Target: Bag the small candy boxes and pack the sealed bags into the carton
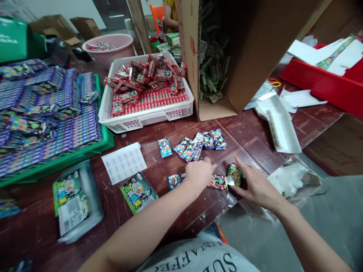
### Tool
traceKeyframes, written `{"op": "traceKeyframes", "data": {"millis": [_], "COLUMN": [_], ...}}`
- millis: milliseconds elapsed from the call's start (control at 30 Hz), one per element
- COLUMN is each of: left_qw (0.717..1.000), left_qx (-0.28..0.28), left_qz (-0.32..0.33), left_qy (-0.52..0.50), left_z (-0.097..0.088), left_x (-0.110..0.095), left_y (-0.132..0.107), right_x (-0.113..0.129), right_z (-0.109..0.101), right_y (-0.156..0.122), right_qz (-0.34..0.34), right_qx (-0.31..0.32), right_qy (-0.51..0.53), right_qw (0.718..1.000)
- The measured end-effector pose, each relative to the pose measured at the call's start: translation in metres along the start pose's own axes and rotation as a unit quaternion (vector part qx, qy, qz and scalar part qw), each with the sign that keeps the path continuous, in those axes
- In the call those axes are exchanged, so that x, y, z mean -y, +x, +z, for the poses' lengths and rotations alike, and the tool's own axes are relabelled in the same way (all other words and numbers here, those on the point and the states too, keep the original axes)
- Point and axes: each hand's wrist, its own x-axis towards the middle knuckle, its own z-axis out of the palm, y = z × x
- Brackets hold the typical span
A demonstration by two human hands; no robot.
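Observation:
My right hand (259,187) has its thumb and forefinger around a green candy packet (235,174) at the table's front edge. Curled fingers close my left hand (197,174) over the row beside it; what they grip, if anything, is hidden. From under that hand a red candy packet (218,181) sticks out on the right, touching or nearly touching the green one. A blue candy packet (175,181) shows on its left. Just behind lie several purple candy packets (187,148), overlapping, with a single light-blue packet (165,147) to their left.
A white basket (167,113) heaped with red packets stands behind, beside an upright cardboard box (218,113) holding green packets. At left are a green crate (106,141) of purple packets, a label sheet (124,162) and printed pouches (138,192). A red bin (317,77) stands right.

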Motion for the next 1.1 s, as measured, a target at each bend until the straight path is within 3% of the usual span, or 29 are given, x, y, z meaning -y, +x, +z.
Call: {"op": "traceKeyframes", "data": {"millis": [133, 200, 300, 367, 433, 500, 567, 667, 733, 800, 900, 1000, 1100], "left_qw": [1.0, 0.993, 0.958, 0.966, 0.988, 0.996, 0.998, 0.996, 0.992, 0.986, 0.986, 0.977, 0.965], "left_qx": [0.004, -0.005, -0.016, -0.017, -0.012, -0.005, -0.004, -0.024, -0.029, 0.003, 0.046, 0.084, 0.105], "left_qz": [0.031, 0.121, 0.285, 0.258, 0.155, 0.087, 0.067, 0.082, 0.119, 0.165, 0.155, 0.18, 0.234], "left_qy": [0.006, 0.0, 0.017, 0.027, 0.015, 0.0, -0.009, -0.027, -0.033, -0.011, 0.049, 0.08, 0.064], "left_z": [-0.005, -0.01, -0.011, -0.005, 0.003, 0.007, 0.002, -0.023, -0.044, -0.061, -0.065, -0.05, -0.034], "left_x": [-0.006, -0.004, -0.003, -0.009, -0.02, -0.031, -0.032, 0.003, 0.053, 0.112, 0.179, 0.199, 0.189], "left_y": [0.004, -0.009, -0.025, -0.025, -0.019, -0.014, -0.019, -0.051, -0.082, -0.114, -0.157, -0.181, -0.182], "right_x": [0.002, -0.005, -0.024, -0.036, -0.039, -0.032, -0.015, 0.014, 0.027, 0.033, 0.046, 0.073, 0.107], "right_z": [0.005, 0.006, 0.003, -0.001, -0.002, 0.0, 0.003, 0.007, 0.007, 0.007, 0.009, 0.02, 0.037], "right_y": [-0.006, -0.006, -0.009, -0.014, -0.018, -0.018, -0.011, 0.012, 0.031, 0.047, 0.06, 0.064, 0.07], "right_qz": [-0.002, -0.007, 0.014, 0.033, 0.027, -0.003, -0.041, -0.097, -0.14, -0.191, -0.258, -0.315, -0.342], "right_qx": [-0.013, -0.034, -0.056, -0.052, -0.043, -0.036, -0.013, 0.043, 0.074, 0.086, 0.075, 0.075, 0.075], "right_qy": [-0.004, -0.008, -0.026, -0.034, -0.03, -0.016, 0.015, 0.074, 0.092, 0.085, 0.058, 0.039, 0.025], "right_qw": [1.0, 0.999, 0.998, 0.998, 0.998, 0.999, 0.999, 0.992, 0.983, 0.974, 0.961, 0.945, 0.936]}}
